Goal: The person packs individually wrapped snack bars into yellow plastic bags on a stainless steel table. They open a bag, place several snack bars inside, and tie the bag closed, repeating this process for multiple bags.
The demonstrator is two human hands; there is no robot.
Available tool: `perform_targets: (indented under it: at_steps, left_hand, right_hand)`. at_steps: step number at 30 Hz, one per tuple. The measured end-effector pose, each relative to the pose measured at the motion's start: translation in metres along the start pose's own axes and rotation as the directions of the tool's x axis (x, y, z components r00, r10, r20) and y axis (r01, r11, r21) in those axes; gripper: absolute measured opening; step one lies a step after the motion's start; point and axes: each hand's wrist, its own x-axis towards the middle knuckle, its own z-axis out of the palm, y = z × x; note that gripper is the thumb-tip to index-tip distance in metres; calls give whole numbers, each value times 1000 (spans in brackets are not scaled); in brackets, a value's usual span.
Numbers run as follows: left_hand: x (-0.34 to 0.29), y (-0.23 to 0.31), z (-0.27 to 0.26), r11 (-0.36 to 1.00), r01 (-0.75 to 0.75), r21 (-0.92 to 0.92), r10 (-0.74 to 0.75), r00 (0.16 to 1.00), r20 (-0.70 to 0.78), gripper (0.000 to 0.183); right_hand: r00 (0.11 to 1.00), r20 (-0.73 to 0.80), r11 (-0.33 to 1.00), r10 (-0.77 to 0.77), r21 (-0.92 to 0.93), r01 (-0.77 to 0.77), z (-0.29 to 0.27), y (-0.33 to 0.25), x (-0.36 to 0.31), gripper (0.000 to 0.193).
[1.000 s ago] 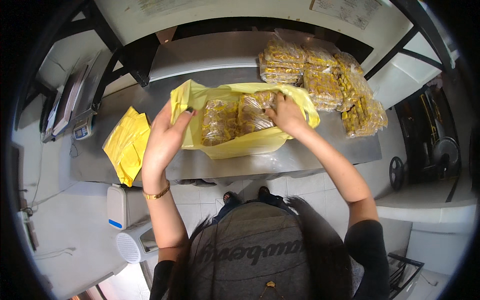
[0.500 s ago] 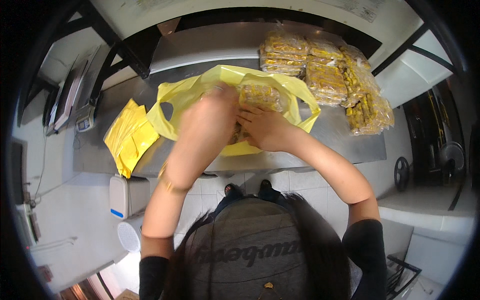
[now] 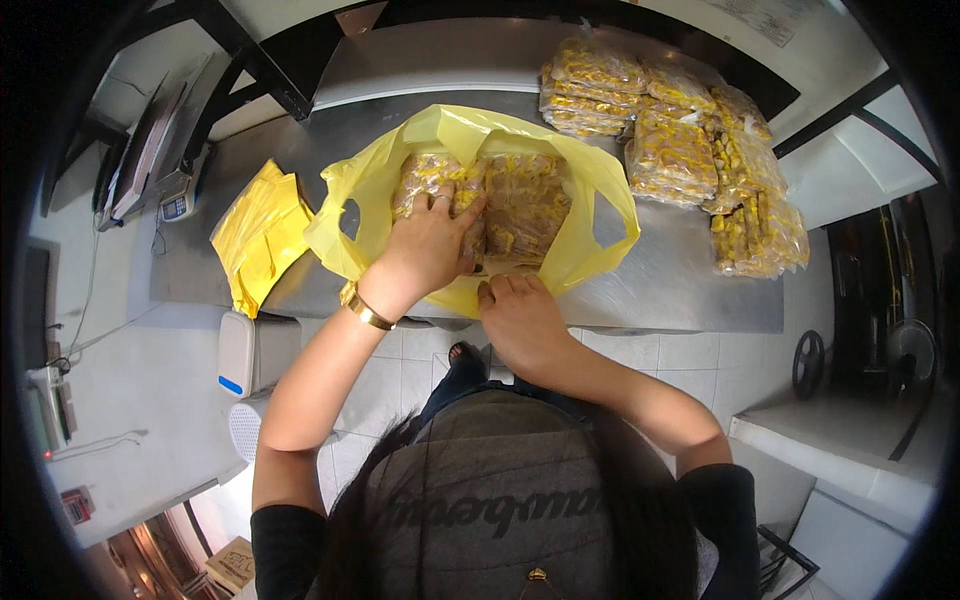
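Observation:
A pale yellow plastic carrier bag (image 3: pixel 590 255) lies spread open on the metal table, its two handle loops to the left and right. Side by side inside are two clear packets of brown and yellow food, a left packet (image 3: pixel 420 180) and a right packet (image 3: pixel 530 205). My left hand (image 3: pixel 432 242) reaches into the bag, fingers spread flat on the left packet. At the bag's near edge, my right hand (image 3: pixel 525 315) has its fingers curled over the plastic rim, gripping it. What the food is, I cannot tell.
Stacked similar packets (image 3: pixel 675 155) fill the table's back right. Folded yellow bags (image 3: pixel 262 235) hang slightly over the metal table's (image 3: pixel 700 305) left front edge. A small scale (image 3: pixel 178 207) sits at the far left. Below the table stands a light bin (image 3: pixel 250 355).
My right hand has drawn back from the packets to the bag's near rim. My left hand, blurred before, now rests spread on the left packet. Both packets show more fully.

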Motion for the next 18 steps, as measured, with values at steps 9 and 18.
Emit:
perform_targets:
  at_steps: [9,18]
  left_hand:
    - [12,-6,-1,983,-15,184,14,1000,10,91]
    - [20,-13,4,972,-62,225,63,998,1,90]
  right_hand:
    - [979,-203,980,-13,193,53,31,-14,-4,6]
    - [982,-182,983,-54,162,84,20,-22,-12,13]
